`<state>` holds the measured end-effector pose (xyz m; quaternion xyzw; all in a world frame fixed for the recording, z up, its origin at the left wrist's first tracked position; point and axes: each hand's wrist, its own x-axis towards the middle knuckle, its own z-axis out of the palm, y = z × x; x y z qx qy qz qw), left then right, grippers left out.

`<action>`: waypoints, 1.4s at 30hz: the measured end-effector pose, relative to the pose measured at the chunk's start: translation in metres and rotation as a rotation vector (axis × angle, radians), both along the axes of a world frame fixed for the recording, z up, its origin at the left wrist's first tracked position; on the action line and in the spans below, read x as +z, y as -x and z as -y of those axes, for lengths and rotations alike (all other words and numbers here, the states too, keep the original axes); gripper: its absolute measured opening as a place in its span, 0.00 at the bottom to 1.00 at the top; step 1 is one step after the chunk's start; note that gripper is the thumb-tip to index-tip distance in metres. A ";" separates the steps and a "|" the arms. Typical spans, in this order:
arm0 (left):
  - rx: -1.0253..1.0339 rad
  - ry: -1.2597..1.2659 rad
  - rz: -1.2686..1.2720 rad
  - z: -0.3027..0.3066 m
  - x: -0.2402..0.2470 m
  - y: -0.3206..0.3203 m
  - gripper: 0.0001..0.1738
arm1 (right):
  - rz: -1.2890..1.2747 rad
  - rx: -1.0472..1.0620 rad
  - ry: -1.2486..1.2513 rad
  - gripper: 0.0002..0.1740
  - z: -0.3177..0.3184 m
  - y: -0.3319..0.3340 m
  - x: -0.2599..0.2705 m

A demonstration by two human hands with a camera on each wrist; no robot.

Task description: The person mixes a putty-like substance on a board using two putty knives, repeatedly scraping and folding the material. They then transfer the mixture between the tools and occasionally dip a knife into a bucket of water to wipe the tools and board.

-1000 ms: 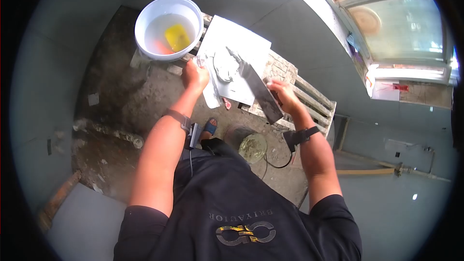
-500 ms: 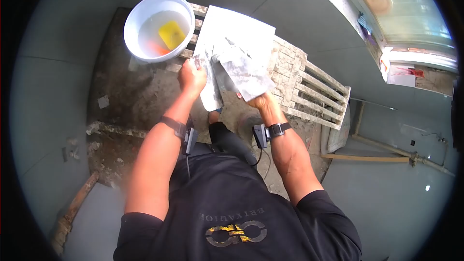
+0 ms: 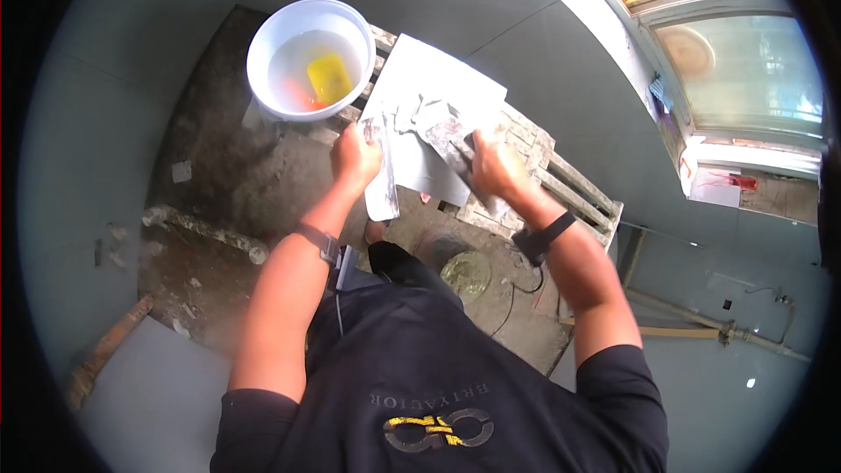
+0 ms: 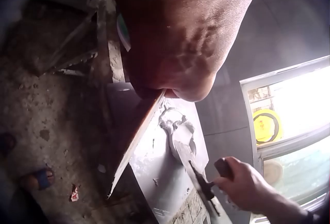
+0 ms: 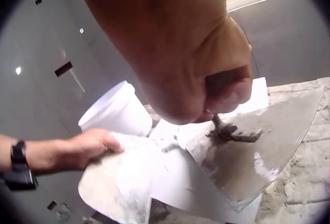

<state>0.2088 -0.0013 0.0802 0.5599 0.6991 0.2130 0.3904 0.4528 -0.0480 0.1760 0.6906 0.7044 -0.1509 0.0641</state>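
Note:
My left hand (image 3: 356,158) pinches a flat, pale scraper plate (image 3: 382,184) with rounded corners, smeared with paste and held on edge along the white board's left side. In my right hand (image 3: 498,165) is a plastering trowel, gripped by its dark handle (image 4: 224,168). The trowel's broad metal blade (image 5: 278,154) reaches over the board, its far end at a mound of white paste (image 4: 183,131). That paste lies on the white board (image 3: 447,74). In the right wrist view, the trowel's upper face shows streaks of paste, and the left hand (image 5: 90,149) holds the scraper close by.
A white bucket (image 3: 259,79) of water stands left of the board, with a yellow sponge-like block (image 3: 329,79) inside. A slatted wooden stand (image 3: 569,188) carries the board. A round pail (image 3: 465,276) sits on the floor, and a window (image 3: 745,66) is at the right.
The trowel showed its dark face right of the paste, then was turned with its pale face up beside the scraper. Now its blade end is at the paste; the left hand stays nearly in place.

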 end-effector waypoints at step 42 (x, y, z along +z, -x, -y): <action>0.039 -0.020 0.006 0.008 0.002 0.003 0.14 | -1.601 -0.940 0.808 0.15 -0.046 -0.092 -0.079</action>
